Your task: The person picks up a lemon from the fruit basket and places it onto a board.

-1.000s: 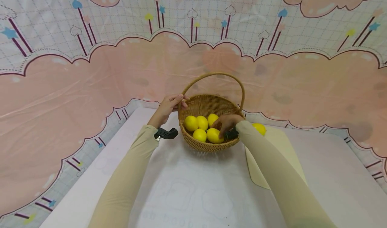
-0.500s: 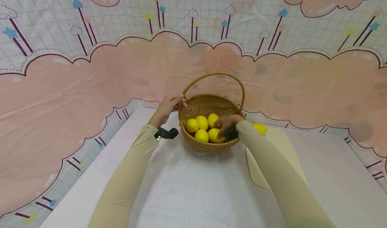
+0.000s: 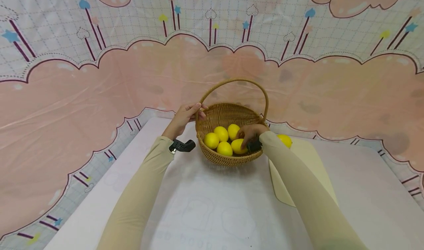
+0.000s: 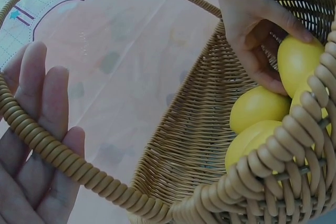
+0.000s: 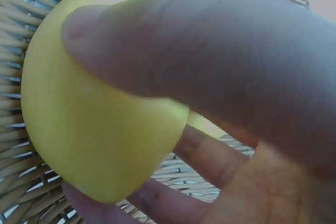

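Note:
My left hand (image 3: 183, 117) holds the wicker basket's handle (image 4: 68, 161) near its left foot, with the fingers behind the cane. Inside the round brown basket (image 3: 228, 162), my right hand (image 3: 251, 133) grips a lemon (image 5: 105, 114) at the front right. The thumb lies across the top of this lemon and the fingers reach under it. Several more yellow lemons (image 3: 221, 133) lie loose to its left and behind it, one (image 3: 225, 149) right beside it at the front wall. Part of the basket's right side is hidden by the right hand and its black wrist camera.
Another lemon (image 3: 285, 141) sits outside the basket, to its right and partly behind the right sleeve. Under that sleeve lies a cream-coloured board (image 3: 309, 169) on the white table (image 3: 205, 206). A pink patterned cloth (image 3: 149, 73) hangs close behind the basket.
The right hand has shifted the gripped lemon slightly right. The front lemon has rolled right along with it, and the leftmost one has slid forward. The left hand and basket have stayed put.

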Demonstrator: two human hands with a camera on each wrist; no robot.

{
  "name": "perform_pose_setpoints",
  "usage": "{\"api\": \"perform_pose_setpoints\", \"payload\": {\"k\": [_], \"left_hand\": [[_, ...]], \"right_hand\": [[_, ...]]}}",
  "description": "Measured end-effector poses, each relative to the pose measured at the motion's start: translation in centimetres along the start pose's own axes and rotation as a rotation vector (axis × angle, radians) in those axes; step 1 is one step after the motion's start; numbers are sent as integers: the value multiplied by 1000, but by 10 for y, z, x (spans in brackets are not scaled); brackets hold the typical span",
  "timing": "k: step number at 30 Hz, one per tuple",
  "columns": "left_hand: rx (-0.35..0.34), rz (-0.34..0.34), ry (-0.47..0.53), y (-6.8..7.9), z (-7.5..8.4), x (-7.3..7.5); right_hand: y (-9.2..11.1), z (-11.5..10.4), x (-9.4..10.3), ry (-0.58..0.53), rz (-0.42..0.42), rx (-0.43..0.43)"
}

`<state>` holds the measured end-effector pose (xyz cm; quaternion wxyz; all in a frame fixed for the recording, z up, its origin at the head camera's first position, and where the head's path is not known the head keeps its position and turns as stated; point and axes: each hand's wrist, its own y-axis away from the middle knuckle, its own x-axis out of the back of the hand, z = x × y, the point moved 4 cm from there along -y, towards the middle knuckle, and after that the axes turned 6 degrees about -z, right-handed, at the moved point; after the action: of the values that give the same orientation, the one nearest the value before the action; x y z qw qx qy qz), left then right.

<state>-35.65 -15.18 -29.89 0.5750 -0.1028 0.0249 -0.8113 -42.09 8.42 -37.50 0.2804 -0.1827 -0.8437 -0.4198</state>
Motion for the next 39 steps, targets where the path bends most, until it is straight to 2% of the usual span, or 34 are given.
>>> {"api": "perform_pose_setpoints", "payload": {"k": [4,8,12,19,26,32,39], "left_hand": [[-12,-12,-2,4,7,-3],[-16,-7,2,-1,0,1],[-13,11,-12,-7,-10,5],[-19,21,-21,-8,-13,5],[-19,19,-23,-7,-13,5],[-25,20,-29,-6,-11,4],[-30,12,-28,-6,-11,4]], "right_hand": [[0,3,2,8,-4,15],[-1,7,4,24,0,13],[-2,11,5,-6,11,-33],[1,11,5,-20,29,-51],[2,11,4,-85,30,-23],[3,10,4,-28,54,-57],[6,8,3,-2,86,-44]]}}
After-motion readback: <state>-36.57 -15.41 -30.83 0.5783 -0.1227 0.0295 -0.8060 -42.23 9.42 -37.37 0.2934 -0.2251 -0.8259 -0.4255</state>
